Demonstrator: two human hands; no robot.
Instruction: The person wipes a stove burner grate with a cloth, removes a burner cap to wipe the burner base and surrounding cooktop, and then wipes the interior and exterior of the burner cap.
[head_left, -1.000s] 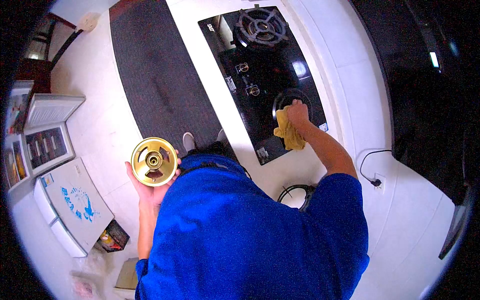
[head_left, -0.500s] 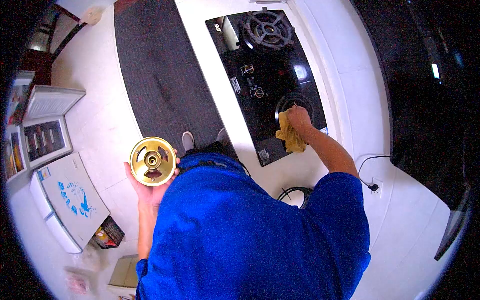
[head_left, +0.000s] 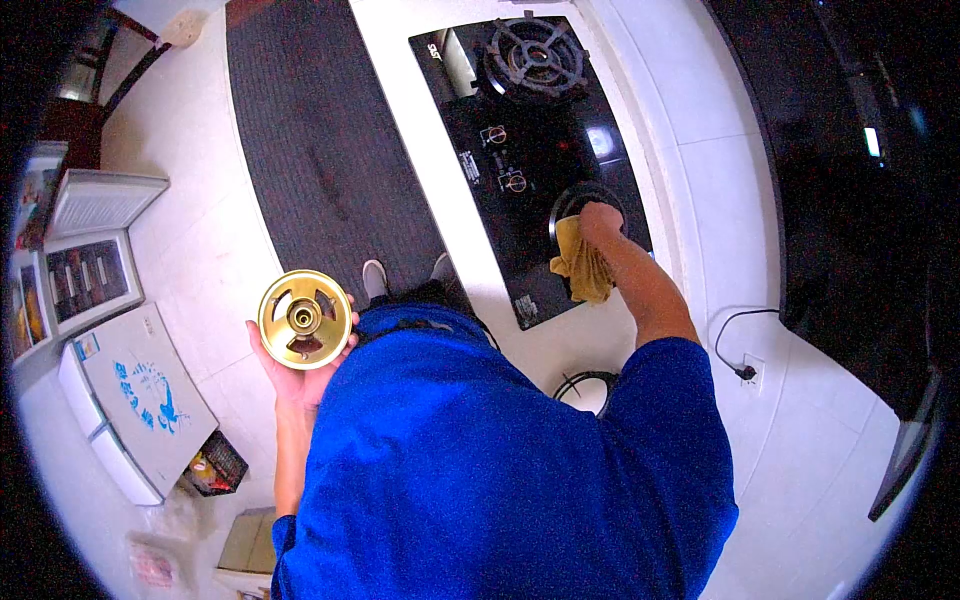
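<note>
The disc [head_left: 305, 356] looks like brass-coloured metal, smooth and polished enough to shine. The yellow cloth [head_left: 585, 268] is soft, creased and matt. The black hob [head_left: 530, 235] has a glassy, glossy top (a lamp-like glare sits on it), while its pan support [head_left: 515, 76] appears to be dull, dark metal. The counter [head_left: 428, 150] is pale and smooth, the floor mat [head_left: 300, 130] matt and finely ribbed. Blue fabric makes up the shirt [head_left: 480, 470], softly wrinkled; the wall tiles [head_left: 715, 200] have a smooth, light finish.
</note>
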